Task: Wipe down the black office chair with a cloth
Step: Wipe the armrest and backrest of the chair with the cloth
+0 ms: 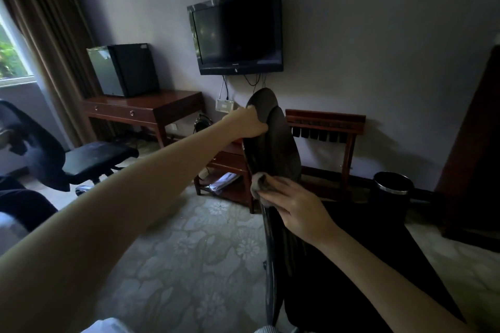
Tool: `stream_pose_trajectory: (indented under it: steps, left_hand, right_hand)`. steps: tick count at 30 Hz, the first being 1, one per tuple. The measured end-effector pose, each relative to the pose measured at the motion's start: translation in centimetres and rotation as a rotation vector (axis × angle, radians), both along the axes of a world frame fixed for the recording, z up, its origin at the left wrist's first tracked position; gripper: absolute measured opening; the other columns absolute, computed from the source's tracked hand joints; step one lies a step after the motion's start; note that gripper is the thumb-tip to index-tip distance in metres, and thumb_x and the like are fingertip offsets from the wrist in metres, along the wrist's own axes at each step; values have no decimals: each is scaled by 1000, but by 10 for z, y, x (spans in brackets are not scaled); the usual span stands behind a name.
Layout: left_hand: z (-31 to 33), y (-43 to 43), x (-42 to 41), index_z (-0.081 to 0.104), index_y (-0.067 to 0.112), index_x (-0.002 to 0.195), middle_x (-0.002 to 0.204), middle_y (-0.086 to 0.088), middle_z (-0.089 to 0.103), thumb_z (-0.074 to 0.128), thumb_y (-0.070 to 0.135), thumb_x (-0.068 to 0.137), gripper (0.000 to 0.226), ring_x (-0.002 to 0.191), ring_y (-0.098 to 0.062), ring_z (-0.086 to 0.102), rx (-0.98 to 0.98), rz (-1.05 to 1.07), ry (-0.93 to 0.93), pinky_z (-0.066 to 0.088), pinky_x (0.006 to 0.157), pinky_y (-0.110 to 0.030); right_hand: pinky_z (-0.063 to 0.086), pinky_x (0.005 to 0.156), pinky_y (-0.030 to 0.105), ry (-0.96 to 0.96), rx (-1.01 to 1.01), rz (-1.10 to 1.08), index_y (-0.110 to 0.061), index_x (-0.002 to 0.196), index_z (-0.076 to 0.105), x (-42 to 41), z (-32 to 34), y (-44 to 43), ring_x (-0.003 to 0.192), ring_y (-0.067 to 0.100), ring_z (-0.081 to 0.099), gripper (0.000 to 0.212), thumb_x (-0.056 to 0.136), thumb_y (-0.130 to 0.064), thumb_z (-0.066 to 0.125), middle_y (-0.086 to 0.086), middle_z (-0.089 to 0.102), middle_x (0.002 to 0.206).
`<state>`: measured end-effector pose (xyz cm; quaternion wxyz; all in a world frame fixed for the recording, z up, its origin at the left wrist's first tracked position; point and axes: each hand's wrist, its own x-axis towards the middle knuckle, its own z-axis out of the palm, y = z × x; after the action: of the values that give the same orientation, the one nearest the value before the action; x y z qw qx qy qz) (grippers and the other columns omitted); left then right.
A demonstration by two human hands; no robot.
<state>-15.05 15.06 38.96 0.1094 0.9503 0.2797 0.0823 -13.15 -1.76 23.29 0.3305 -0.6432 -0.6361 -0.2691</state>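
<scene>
My left hand (250, 123) grips the black office chair's headrest (266, 108) — my right hand (295, 207) clutches a grey cloth (258, 184) against the backrest (276, 154).

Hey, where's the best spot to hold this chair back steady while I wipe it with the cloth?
Grip the top edge of the chair back, coming from the left, as the left hand does. The back is thin and stands edge-on to the camera, so fingers can wrap over its rim. That leaves the lower face free for the right hand pressing the cloth.
</scene>
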Motion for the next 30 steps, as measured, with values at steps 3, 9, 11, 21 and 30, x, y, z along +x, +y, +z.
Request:
stream_pose_trajectory:
  steps: [3, 9, 11, 21, 30]
  left_hand:
    - [-5, -21, -12, 54, 8, 110, 112, -13, 54, 48, 36, 88, 36, 104, -29, 52, 343, -57, 37, 47, 79, -36]
    - [-22, -37, -6, 52, 19, 124, 142, -12, 29, 49, 40, 89, 41, 132, -38, 22, 415, 10, 124, 32, 97, -56]
    - [-24, -34, -2, 48, 21, 130, 148, -13, 16, 52, 42, 89, 47, 131, -43, 20, 350, 57, 157, 41, 93, -51]
    - [-33, -17, 2, 47, 28, 132, 152, -17, 8, 44, 44, 92, 43, 122, -43, 33, 507, 28, 153, 35, 74, -34]
    - [-38, 11, 10, 47, 32, 130, 151, -12, 13, 48, 41, 90, 41, 118, -41, 38, 559, -14, 128, 34, 71, -34]
  right_hand:
    - [48, 90, 20, 195, 76, -80, -13, 114, 67, 4, -12, -8, 106, 17, 61, 32, 86, -14, 54, 3, 65, 119]
    - [42, 87, 10, 911, 178, -211, -12, 119, 63, 33, 1, -14, 99, 12, 61, 28, 92, -8, 53, 1, 67, 105]
    - [45, 95, 21, 980, 194, -182, -12, 119, 63, 45, 10, -9, 103, 10, 60, 27, 94, -11, 52, 1, 67, 108]
    - [31, 94, 10, 1058, 152, -9, -18, 137, 47, 32, 20, 78, 115, -5, 42, 38, 101, -18, 35, -15, 50, 122]
    - [40, 89, 22, 1270, 135, -278, -18, 137, 47, 74, -87, 85, 117, 22, 55, 39, 99, -14, 42, 7, 60, 126]
